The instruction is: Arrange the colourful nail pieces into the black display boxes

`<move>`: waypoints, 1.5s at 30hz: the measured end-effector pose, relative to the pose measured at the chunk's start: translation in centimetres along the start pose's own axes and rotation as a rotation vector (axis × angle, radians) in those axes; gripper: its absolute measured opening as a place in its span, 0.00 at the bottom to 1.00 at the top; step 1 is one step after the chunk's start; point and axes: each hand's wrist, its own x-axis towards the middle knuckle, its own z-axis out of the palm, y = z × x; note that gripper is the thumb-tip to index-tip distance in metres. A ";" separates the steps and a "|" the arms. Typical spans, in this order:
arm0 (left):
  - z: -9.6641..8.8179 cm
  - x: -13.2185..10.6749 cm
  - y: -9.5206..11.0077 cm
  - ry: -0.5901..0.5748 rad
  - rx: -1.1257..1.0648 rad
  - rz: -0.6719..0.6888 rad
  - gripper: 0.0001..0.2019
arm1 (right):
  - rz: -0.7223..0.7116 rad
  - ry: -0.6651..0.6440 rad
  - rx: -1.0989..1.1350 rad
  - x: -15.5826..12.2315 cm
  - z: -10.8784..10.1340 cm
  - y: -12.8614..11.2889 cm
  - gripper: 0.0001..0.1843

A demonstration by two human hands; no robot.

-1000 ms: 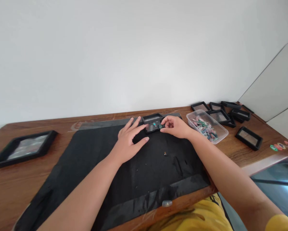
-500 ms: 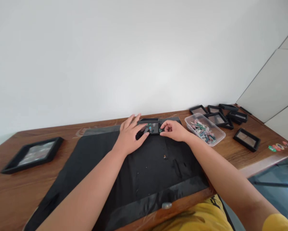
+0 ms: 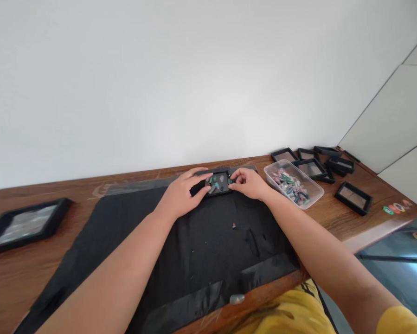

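A small black frame (image 3: 223,191) lies near the far edge of the black mat, with several green, grey and pinkish chips (image 3: 215,184) inside on its grey backing. My left hand (image 3: 184,191) is bent around the frame's left end, thumb and forefinger reaching over its side near the chips. At the opposite end, my right hand (image 3: 248,183) pinches a small dark green chip (image 3: 230,181) between thumb and forefinger, by the frame's right side. To the right stands a clear plastic tub (image 3: 311,195) holding many pink, green and white chips (image 3: 291,185).
Several black frames (image 3: 311,168) are piled at the back right, and one frame (image 3: 353,198) lies nearer. Another frame (image 3: 25,225) is at far left. A tiny chip (image 3: 234,226) rests on the black mat (image 3: 208,250); a shiny grey piece (image 3: 236,299) sits at the front edge.
My left hand's raised fingers have come down and curled in at the frame's left end. My right hand stays at the right end with its pinch. The view has shifted slightly.
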 end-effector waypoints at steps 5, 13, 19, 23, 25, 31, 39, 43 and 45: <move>0.0 -0.3 0.0 0.022 -0.008 0.039 0.24 | 0.015 0.021 -0.055 0.7 0.3 0.0 0.10; -0.9 -0.7 0.5 -0.015 0.005 0.044 0.25 | 0.053 0.003 -0.123 1.3 0.4 -0.3 0.10; -1.5 -0.7 0.8 -0.038 -0.024 0.039 0.25 | 0.073 -0.008 -0.139 1.0 0.3 -0.4 0.11; -1.5 -0.8 0.9 -0.035 -0.043 0.040 0.25 | 0.073 -0.011 -0.135 0.8 0.3 -0.3 0.12; -1.4 -0.8 0.9 -0.032 -0.055 0.042 0.26 | 0.077 -0.014 -0.134 0.8 0.3 -0.3 0.12; -1.4 -0.8 0.8 -0.024 -0.089 0.035 0.25 | 0.098 -0.012 -0.145 0.6 0.3 -0.8 0.10; -1.1 -0.7 0.7 -0.039 -0.105 0.022 0.24 | 0.104 0.008 -0.156 0.5 0.5 -0.7 0.13; -0.7 -0.7 0.6 -0.052 -0.101 0.000 0.27 | 0.102 0.031 -0.166 0.5 0.7 -0.6 0.14; -0.5 -0.7 0.6 -0.059 -0.102 -0.007 0.28 | 0.098 0.037 -0.169 0.4 0.7 -0.7 0.14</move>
